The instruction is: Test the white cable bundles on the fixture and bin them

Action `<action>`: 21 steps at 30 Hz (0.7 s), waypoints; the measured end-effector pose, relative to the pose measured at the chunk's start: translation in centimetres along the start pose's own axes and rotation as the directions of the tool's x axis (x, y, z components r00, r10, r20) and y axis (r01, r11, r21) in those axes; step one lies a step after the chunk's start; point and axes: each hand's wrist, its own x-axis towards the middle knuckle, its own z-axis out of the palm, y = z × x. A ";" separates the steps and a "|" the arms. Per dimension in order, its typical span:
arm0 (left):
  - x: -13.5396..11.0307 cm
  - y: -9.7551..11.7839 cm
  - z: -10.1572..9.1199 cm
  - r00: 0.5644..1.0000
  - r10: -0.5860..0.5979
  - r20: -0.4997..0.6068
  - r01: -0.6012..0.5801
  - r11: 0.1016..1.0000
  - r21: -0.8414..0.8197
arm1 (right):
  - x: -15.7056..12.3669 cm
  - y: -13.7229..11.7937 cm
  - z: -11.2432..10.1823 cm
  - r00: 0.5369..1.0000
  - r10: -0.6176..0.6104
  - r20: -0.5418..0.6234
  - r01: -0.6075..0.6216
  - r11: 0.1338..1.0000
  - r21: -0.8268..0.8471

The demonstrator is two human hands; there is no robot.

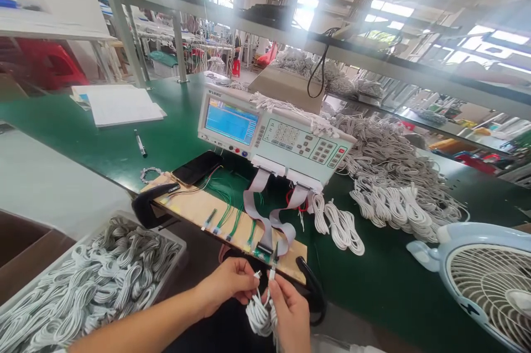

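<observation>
Between my hands hangs a coiled white cable (258, 317), in front of a wooden board's near edge. My left hand (232, 282) pinches one white connector end of it. In my right hand (288, 303) is another white connector end, held upright close to the green circuit board at the board's right part. Whether that end touches the socket there I cannot tell. The wooden board (186, 204) carries several green wires with small connectors. Grey ribbon cables (259, 192) run from the board up to a tester (274, 134) with a lit blue screen.
A clear bin (182, 248) full of coiled cables stands at lower left. Bundled white cables (344, 226) and a large cable heap (381, 154) lie right of the tester. A fan (489, 275) is at far right. Black clamps (311, 286) hold the board; a phone (198, 168) rests on it.
</observation>
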 end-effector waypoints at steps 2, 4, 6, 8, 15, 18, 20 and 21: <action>-0.1 0.1 0.2 1.000 0.000 -0.023 -0.001 1.000 -0.012 | -0.1 -0.1 -0.1 1.000 -0.014 -0.014 0.014 1.000 -0.014; -0.1 0.1 0.3 1.000 0.001 -0.030 -0.001 1.000 -0.019 | -0.2 -0.2 -0.1 0.999 -0.025 -0.040 0.024 0.999 -0.026; 0.0 0.1 0.3 0.999 0.004 -0.035 -0.005 1.000 -0.028 | 0.0 -0.1 0.1 0.999 -0.013 -0.040 0.013 1.000 0.011; 0.1 0.1 0.3 0.999 0.006 -0.046 -0.009 0.998 -0.061 | 0.3 0.1 0.6 0.999 0.022 -0.031 -0.018 0.993 0.120; 0.4 -0.2 1.1 0.987 0.037 -0.154 -0.061 0.987 -0.151 | 0.5 0.3 0.6 0.990 -0.024 -0.136 0.041 0.992 0.117; 0.4 -0.7 1.8 0.970 0.086 -0.226 -0.136 0.967 -0.213 | -0.1 -0.5 -0.4 0.988 -0.102 -0.116 0.093 0.992 -0.085; 0.5 -1.0 2.2 0.962 0.104 -0.251 -0.171 0.950 -0.260 | -0.4 -0.7 -0.7 0.990 -0.089 -0.108 0.079 0.992 -0.094; 0.5 -1.1 2.4 0.961 0.106 -0.254 -0.180 0.942 -0.285 | -0.4 -0.6 -0.7 0.992 -0.075 -0.106 0.068 0.995 -0.073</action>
